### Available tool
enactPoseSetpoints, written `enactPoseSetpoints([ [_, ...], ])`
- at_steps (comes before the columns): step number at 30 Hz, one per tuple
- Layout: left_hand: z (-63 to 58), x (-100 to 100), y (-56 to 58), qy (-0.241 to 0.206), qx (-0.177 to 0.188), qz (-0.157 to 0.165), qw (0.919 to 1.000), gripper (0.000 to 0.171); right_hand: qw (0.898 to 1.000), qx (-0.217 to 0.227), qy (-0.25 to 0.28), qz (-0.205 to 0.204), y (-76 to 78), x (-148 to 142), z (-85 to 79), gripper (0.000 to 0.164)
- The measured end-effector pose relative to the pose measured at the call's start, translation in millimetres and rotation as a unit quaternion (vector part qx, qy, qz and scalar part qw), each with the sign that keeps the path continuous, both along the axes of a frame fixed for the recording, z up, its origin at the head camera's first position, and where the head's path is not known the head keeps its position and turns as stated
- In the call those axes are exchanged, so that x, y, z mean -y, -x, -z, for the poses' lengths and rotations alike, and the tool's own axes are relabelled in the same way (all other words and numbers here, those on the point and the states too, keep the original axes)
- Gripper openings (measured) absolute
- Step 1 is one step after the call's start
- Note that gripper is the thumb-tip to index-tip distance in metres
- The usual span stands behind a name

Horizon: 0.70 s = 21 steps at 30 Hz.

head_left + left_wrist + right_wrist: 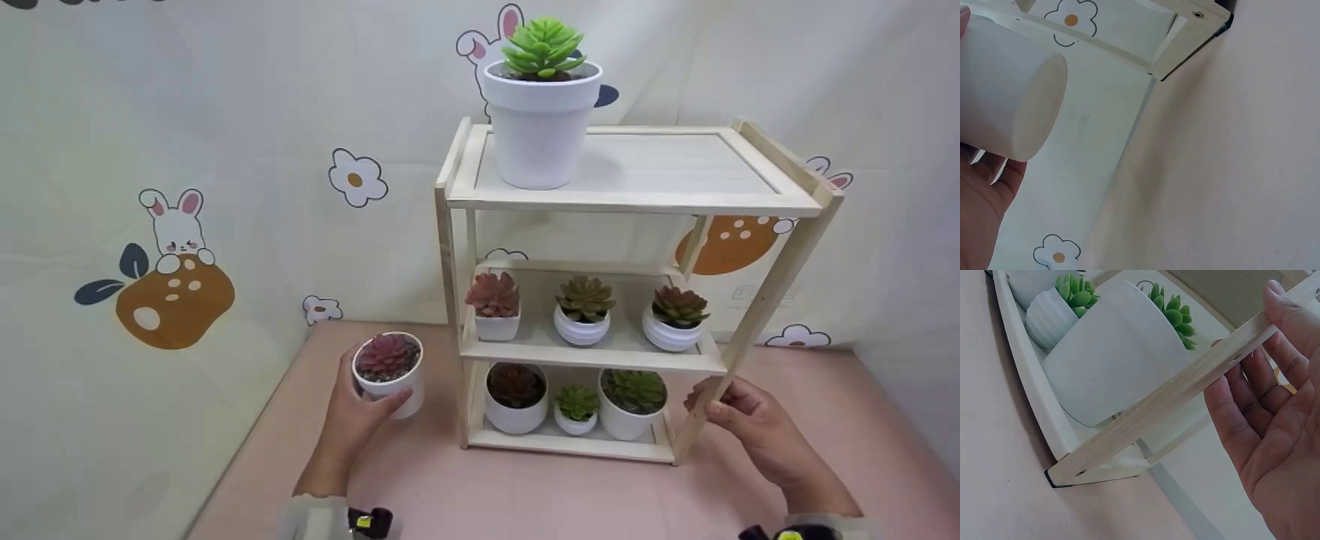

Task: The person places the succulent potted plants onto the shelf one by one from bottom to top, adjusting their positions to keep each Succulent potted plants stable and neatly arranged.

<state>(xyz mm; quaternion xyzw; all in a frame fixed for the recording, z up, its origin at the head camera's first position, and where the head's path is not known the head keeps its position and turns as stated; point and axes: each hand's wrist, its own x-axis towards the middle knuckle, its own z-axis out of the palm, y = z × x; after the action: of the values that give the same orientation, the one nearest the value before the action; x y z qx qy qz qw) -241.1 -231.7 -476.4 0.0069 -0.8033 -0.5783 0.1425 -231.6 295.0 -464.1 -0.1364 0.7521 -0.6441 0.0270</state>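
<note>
My left hand [351,424] holds a white pot with a reddish succulent [386,358], raised above the table to the left of the shelf. Seen from the left wrist, the white pot [1002,84] shows its bare base, with fingers beneath and a fingertip on top. The wooden three-tier shelf [675,161] stands on the table. On its right side, my right hand [765,435] pinches the front post low down. Up close in the right wrist view, the thumb lies on one side of this wooden post [1157,405] and the fingers on the other.
A large potted green succulent [536,127] stands on the top board. Three small potted succulents [583,311] line the middle tier, three more [576,409] the bottom one. Behind the pink tabletop [525,499] hangs a printed backdrop [262,112].
</note>
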Motion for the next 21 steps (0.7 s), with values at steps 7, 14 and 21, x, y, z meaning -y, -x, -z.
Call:
enactPoseSetpoints([
  [7, -6.2, -4, -3.3, -0.012, -0.006, 0.006, 0.9999, 0.095, 1.0, -0.002, 0.003, -0.003, -0.3, 0, -0.6, 0.026],
  [14, -14.6, -9, -6.9, -0.03, -0.025, 0.009, 0.9992, 0.095, 1.0, 0.013, -0.014, 0.012, -0.2, 1, -2.6, 0.025],
  [21, -26.5, -18, -14.2, -0.044, -0.049, 0.018, 0.9977, 0.097, 0.999, 0.02, -0.021, 0.017, -0.6, 1, -2.3, 0.025],
])
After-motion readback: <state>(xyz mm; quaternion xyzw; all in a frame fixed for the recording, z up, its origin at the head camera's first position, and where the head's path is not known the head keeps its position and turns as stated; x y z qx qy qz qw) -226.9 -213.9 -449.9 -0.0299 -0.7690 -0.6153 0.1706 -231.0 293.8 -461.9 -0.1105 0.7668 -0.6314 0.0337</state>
